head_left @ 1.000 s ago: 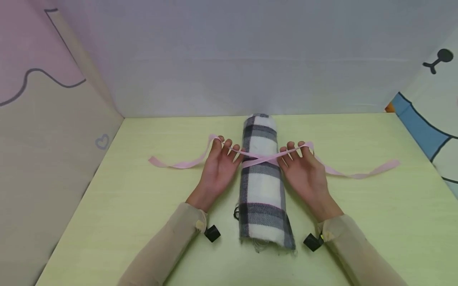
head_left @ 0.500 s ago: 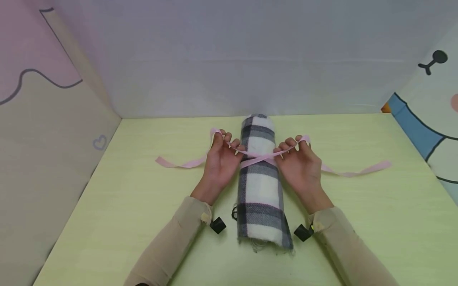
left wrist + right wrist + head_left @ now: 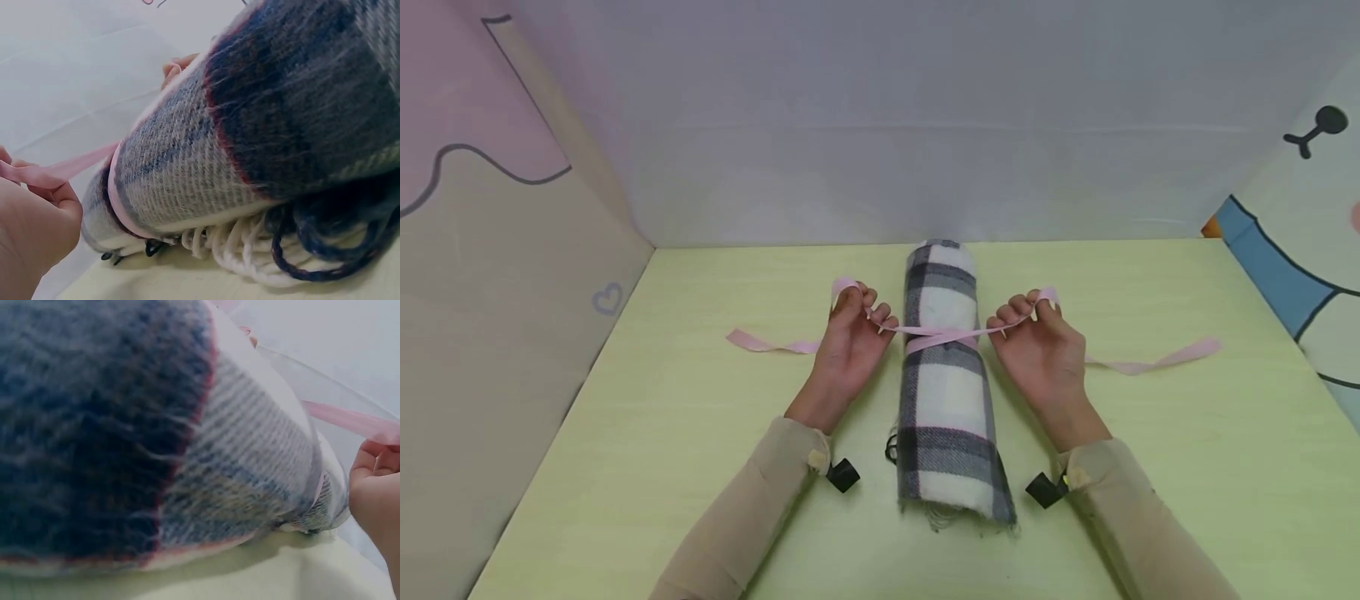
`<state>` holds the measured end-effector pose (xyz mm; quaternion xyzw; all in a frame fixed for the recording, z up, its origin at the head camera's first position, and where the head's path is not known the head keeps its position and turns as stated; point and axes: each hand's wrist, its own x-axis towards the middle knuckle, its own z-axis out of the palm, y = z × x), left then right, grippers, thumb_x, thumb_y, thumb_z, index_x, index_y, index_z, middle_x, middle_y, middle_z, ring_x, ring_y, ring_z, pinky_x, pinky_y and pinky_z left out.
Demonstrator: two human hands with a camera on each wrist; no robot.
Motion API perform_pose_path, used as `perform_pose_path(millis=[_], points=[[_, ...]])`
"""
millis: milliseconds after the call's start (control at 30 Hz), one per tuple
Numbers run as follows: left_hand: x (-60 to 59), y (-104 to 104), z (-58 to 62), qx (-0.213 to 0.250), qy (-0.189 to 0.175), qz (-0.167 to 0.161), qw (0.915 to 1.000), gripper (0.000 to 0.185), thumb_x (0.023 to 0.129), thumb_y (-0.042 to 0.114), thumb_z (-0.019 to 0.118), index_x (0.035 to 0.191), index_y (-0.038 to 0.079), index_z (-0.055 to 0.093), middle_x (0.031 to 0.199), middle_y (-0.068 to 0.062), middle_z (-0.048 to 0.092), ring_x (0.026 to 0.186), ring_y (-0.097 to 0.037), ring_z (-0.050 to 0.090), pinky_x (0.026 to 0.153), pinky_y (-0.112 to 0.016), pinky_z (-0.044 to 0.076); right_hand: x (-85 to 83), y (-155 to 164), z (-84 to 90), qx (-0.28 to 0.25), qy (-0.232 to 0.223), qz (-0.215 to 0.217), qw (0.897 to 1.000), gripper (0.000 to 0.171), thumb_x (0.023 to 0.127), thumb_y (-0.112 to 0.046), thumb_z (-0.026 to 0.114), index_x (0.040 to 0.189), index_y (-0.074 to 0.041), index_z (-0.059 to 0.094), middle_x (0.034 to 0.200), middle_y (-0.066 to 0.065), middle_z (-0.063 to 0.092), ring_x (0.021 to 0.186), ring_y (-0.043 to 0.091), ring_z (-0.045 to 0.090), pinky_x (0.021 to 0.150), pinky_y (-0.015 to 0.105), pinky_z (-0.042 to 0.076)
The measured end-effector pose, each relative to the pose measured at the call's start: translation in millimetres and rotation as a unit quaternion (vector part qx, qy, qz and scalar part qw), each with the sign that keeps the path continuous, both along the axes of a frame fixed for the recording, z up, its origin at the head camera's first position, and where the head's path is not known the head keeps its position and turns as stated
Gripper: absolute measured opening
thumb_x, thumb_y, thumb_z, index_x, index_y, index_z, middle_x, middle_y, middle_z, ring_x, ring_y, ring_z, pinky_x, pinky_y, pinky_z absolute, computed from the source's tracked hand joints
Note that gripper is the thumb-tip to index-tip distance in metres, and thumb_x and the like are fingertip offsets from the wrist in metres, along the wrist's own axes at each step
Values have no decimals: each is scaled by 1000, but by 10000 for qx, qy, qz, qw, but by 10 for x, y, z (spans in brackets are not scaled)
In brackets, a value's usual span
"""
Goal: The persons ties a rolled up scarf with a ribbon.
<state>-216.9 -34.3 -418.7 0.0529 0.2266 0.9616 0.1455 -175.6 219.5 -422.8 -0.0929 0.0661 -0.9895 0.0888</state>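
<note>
Hands (image 3: 850, 342) (image 3: 1037, 346) pinch pink ribbon (image 3: 942, 336) crossed over rolled plaid scarf (image 3: 947, 392).

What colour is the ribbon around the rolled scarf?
The ribbon is pale pink, clearest in the head view.

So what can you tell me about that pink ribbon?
The pink ribbon is a thin, flat, satiny strip wrapped once around the rolled plaid scarf, its halves crossed on top. The left hand and right hand each pinch it, pulling it taut sideways. Both loose ends trail out and lie on the green table.
</note>
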Motion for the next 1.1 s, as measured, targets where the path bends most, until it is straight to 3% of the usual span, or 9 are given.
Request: perform_pose_path(millis=[100,233,333,433,533,633,933,1100], points=[[3,3,13,-119,115,-80,9998,25,86,32,79,86,19,58,81,7,51,72,-11,37,72,-27,30,-1,10,30,245,43,121,9996,31,113,-17,38,102,1,61,91,12,59,84,26,51,83,36,38],[-1,34,40,-193,204,-127,9995,29,84,33,80,87,19,55,77,7,47,69,-10,33,70,-27,21,-11,6,121,1054,134,58,9943,29,114,-18,37,104,-2,60,91,7,57,83,22,51,82,33,40],[2,56,59,-323,212,-71,9992,29,84,32,80,84,18,54,73,6,45,67,-9,31,69,-28,16,-18,-10,202,1739,117,-5,9847,27,114,-19,38,102,-6,58,89,3,55,80,18,48,80,30,39],[18,78,85,-683,327,70,9971,27,96,25,71,79,17,51,70,6,40,65,-9,27,71,-30,12,-24,-31,283,2477,95,-88,9688,27,114,-19,39,99,-9,60,85,-1,54,75,15,41,77,28,36],[39,110,111,-1166,466,277,9917,35,108,11,55,75,15,46,68,5,31,65,-12,21,72,-32,12,-26,-58,354,3208,87,-204,9469,31,114,-18,41,94,-12,63,81,-3,52,72,15,33,74,28,31],[56,152,128,-1558,537,498,9851,34,108,0,46,77,14,45,70,3,25,65,-14,18,70,-32,14,-27,-94,409,3819,72,-310,9237,31,113,-16,42,89,-14,62,81,-4,48,72,15,27,74,30,24],[92,289,140,-2159,443,954,9707,32,102,-8,52,83,17,57,62,6,32,60,-11,24,62,-28,20,-5,-277,528,5199,15,-712,8513,43,109,-11,52,68,-14,40,73,0,27,68,19,21,75,37,19],[101,392,172,-2572,279,1089,9598,30,94,-12,54,89,15,64,60,6,40,57,-10,34,56,-24,31,4,-363,543,5883,-30,-817,8045,34,107,-19,57,74,-13,49,67,-1,30,65,16,27,68,35,26]])
